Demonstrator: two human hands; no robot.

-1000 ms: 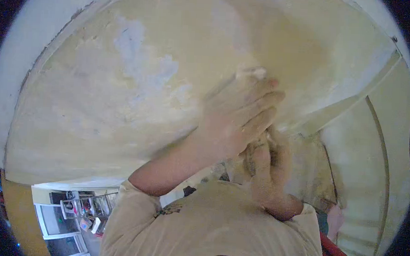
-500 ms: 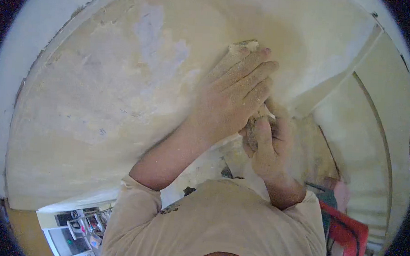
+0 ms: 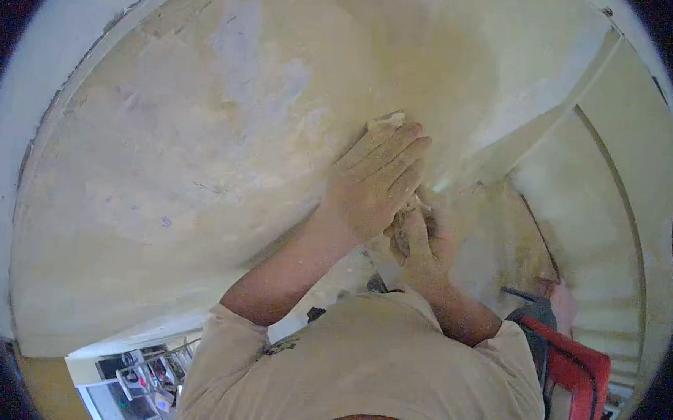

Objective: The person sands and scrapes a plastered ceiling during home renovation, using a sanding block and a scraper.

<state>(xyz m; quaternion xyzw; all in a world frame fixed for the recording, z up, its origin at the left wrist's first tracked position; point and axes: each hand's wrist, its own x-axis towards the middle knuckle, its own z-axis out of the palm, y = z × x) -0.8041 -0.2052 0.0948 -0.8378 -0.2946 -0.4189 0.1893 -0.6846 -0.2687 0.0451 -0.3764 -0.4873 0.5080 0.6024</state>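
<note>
My left hand lies flat with its fingers close together, pressing a dusty folded sheet, which looks like sandpaper, against the large curved plaster surface. Only the sheet's end shows past the fingertips; the palm hides the rest. Just below, my right hand is closed around a crumpled, dust-covered piece, thumb on top, close beside the left hand's edge. Pale dust coats both hands. The surface is cream and tan, with whitish patches and small scuffs.
A stepped ridge and a curved panel run down the right side. A red padded seat or bag is at lower right, near a person's bare limb. Shelving with assorted items stands at lower left.
Both hands have slid down and slightly left along the surface, the folded sheet moving under my left hand. My right hand still grips the crumpled piece.
</note>
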